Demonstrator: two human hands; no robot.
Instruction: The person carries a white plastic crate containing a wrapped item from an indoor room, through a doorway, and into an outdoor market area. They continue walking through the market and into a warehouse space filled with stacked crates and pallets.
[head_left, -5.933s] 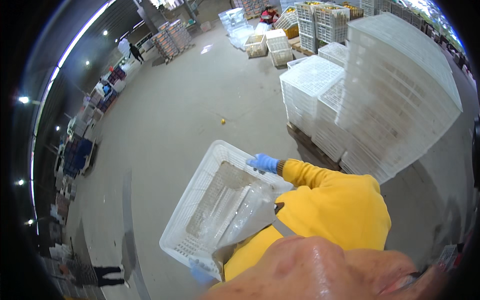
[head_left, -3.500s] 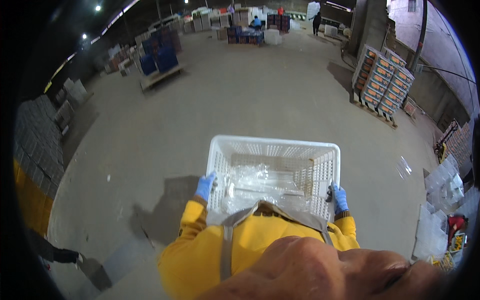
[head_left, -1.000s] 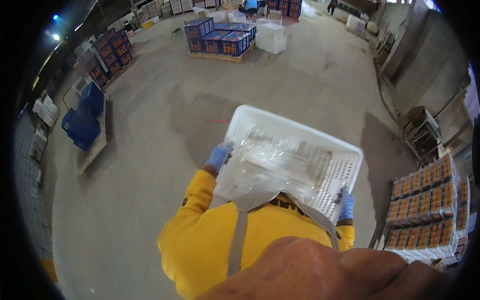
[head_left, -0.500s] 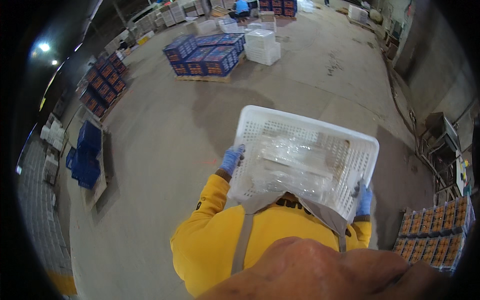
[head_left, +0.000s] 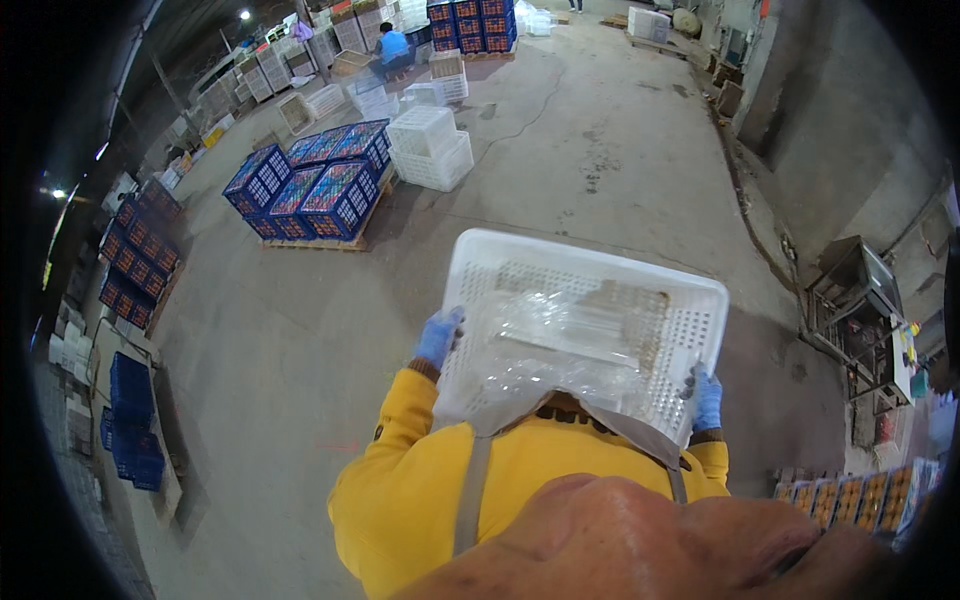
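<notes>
I carry a white perforated plastic crate (head_left: 590,258) in front of my body. Inside it lie several clear plastic-wrapped packs (head_left: 565,335), shiny and loosely piled. My left hand (head_left: 438,338), in a blue glove, is closed on the crate's left side. The right side is gripped by my right hand (head_left: 706,398), gloved the same way; its fingers show partly at the rim. The crate's near edge is close to my apron, which I wear over a yellow top.
Blue crates (head_left: 335,200) stand on a pallet ahead to the left, with white crates (head_left: 432,150) beside them. More blue crates (head_left: 130,420) sit at the left. A person in blue (head_left: 392,45) is far off. On the right are a metal-framed table (head_left: 860,300) and crates of orange fruit (head_left: 850,497).
The view has shifted over the floor: the pallets ahead now appear nearer and farther left. The white crate stays in both my hands.
</notes>
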